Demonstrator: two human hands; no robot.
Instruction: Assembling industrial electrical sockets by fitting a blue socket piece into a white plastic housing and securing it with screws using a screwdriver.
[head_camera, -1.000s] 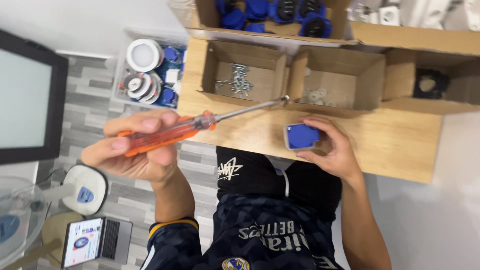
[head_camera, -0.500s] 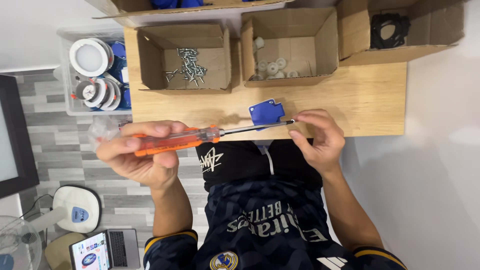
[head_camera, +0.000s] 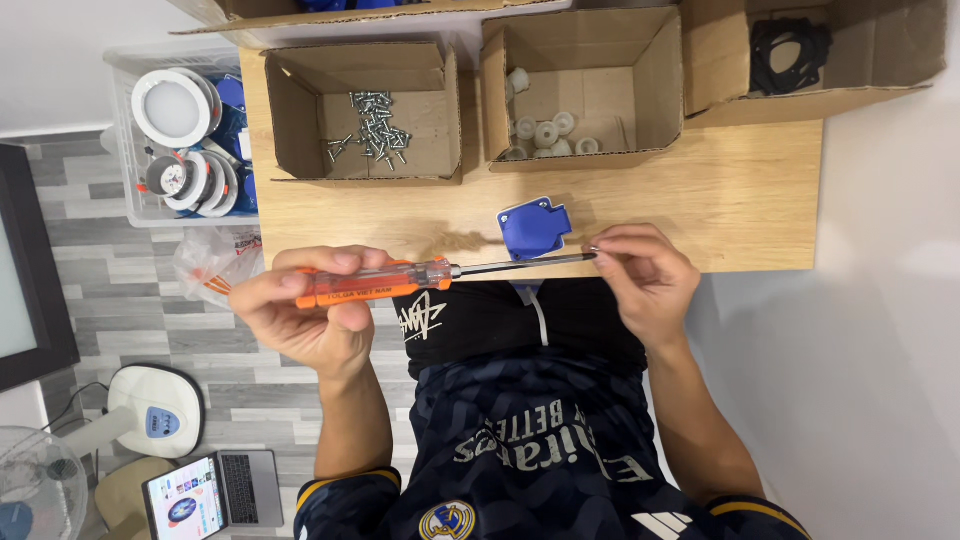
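While gripped, screwdriver before boxes.

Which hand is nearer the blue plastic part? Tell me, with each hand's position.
Right. The right hand pinches the tip of the screwdriver just right of the blue plastic part. The left hand grips its orange handle, farther off to the left.

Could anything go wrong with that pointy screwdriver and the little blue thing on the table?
The right hand pinches the metal tip of the screwdriver that the left hand grips, so a slip might poke a finger. Whatever tiny piece sits at the tip could drop to the floor; it is too small to see. The blue part lies loose near the edge of the table, so a bump might knock it off.
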